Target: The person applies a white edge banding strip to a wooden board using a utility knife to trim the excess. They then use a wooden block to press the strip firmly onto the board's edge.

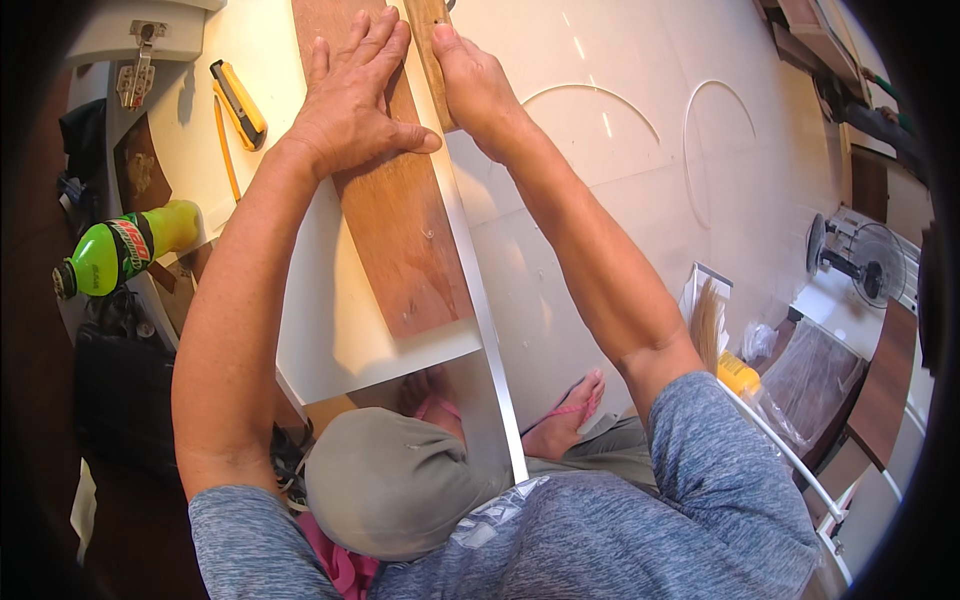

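My left hand (pixel 352 110) lies flat with fingers spread on a reddish-brown wooden board (pixel 410 240), pressing it against a white panel (pixel 315 325). Wrapped round a lighter wooden block (pixel 428 45), my right hand (pixel 477 92) holds it at the panel's right edge. A narrow white edging strip (pixel 490 350) runs along that edge and past the panel's near end, reaching my shirt. Left of my left hand, a yellow and black utility knife (pixel 240 105) rests on the white surface beside a thin orange-yellow stick, perhaps a pencil (pixel 226 150).
A green drink bottle (pixel 130 245) lies left of my left forearm, below a metal hinge (pixel 138 75). Curled white strips (pixel 690 150) are on the floor at right. Farther right are a broom (pixel 707 320), a yellow container (pixel 738 375), a fan (pixel 865 260) and another person's arm (pixel 882 92).
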The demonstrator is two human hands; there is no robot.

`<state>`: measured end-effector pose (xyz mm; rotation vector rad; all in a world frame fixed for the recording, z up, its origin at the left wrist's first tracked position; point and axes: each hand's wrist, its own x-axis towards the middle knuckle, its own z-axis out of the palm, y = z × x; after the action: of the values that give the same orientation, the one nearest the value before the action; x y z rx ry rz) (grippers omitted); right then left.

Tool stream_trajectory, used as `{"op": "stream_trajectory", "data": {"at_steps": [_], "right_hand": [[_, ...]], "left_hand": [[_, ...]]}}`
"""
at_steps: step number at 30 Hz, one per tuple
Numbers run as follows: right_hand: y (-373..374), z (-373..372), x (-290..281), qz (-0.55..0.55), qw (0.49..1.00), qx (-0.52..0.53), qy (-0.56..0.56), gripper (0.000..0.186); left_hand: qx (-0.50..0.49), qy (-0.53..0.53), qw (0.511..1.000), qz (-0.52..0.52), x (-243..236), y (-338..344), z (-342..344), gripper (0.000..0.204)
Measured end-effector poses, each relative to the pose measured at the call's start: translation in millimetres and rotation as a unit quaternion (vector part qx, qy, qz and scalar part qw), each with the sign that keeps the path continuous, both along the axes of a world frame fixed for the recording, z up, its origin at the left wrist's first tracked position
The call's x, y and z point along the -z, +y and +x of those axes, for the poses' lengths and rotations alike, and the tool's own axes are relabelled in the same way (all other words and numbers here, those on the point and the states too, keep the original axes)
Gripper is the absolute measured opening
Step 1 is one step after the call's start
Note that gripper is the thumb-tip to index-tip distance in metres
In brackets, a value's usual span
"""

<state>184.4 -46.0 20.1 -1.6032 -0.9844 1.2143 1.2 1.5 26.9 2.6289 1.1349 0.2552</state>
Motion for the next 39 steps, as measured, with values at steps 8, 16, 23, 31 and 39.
{"op": "stream_trajectory", "data": {"at_steps": [8,16,23,31,39], "right_hand": [[-45.6,-3.9,-2.1,0.015,1.0,-0.005,-0.004,0.071],[-74.0,-7.2,-3.7,0.026,1.0,-0.008,0.014,0.064],[-97.5,-8.7,-10.7,0.001,0.999,-0.015,0.035,0.061],[-126.2,-14.6,-16.0,0.016,0.999,-0.001,0.031,0.055],[-211.1,-15.5,14.5,0.03,0.999,0.007,-0.043,0.062]], "left_hand": [[0.003,0.084,0.986,-0.145,-39.5,2.5,8.9,0.147],[-0.007,0.091,0.984,-0.152,-36.1,4.5,7.6,0.15],[-0.013,0.113,0.983,-0.143,-35.6,3.9,9.2,0.148],[-0.002,0.08,0.988,-0.13,-30.5,4.6,7.9,0.148],[0.001,0.015,1.0,0.006,6.7,3.7,3.0,0.144]]}}
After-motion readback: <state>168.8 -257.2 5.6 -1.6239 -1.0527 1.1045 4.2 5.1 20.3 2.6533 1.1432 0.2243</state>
